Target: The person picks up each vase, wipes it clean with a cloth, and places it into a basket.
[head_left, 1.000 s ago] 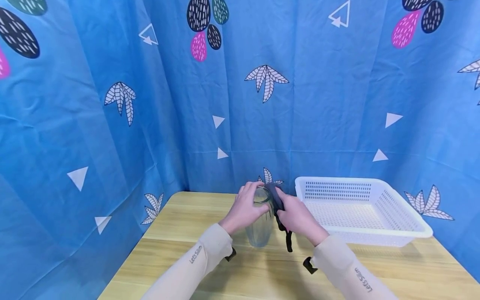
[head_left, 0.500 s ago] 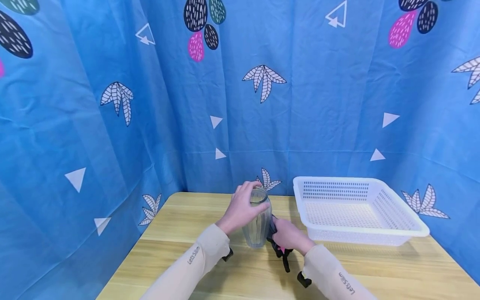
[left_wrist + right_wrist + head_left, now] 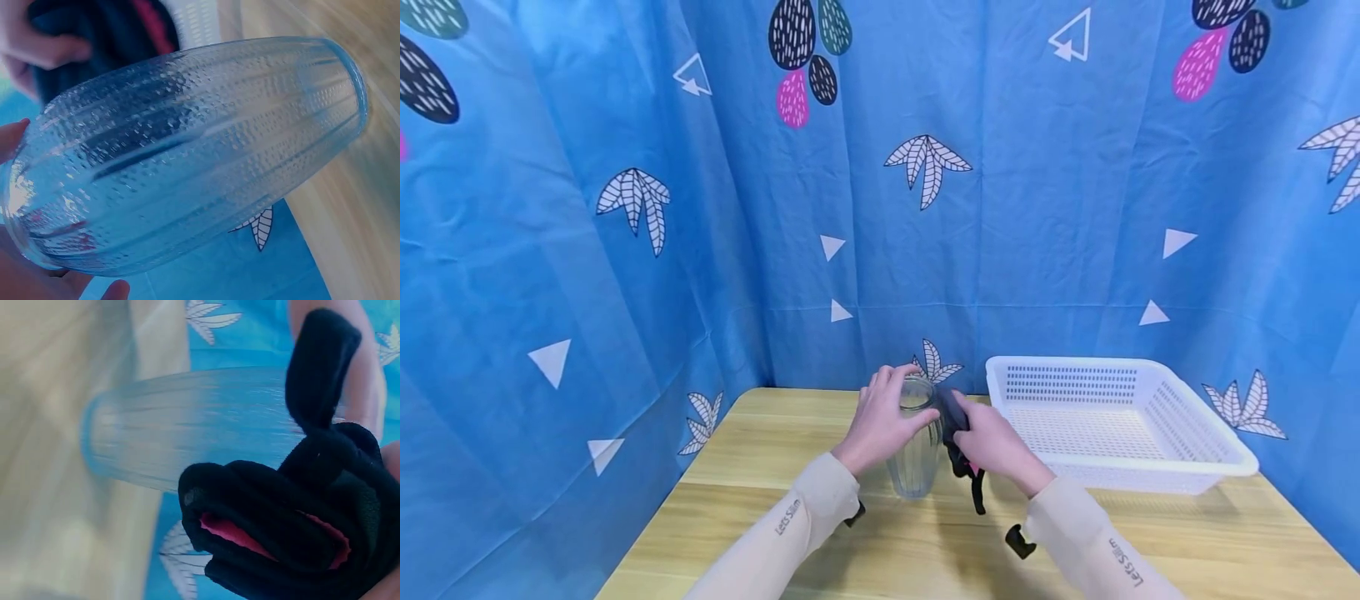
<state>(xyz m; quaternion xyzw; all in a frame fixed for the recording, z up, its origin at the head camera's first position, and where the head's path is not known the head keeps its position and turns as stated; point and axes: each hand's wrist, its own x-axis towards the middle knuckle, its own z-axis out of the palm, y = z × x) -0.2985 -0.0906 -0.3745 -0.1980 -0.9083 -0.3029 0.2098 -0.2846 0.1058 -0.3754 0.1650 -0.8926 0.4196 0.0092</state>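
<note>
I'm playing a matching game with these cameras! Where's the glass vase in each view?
Head: the glass vase is below centre, beside the left hand.
Left wrist: sideways across the middle, base at right.
Right wrist: sideways around the middle, base at left, partly behind the black bundle.
Shared landmark: that black bundle with pink.
</note>
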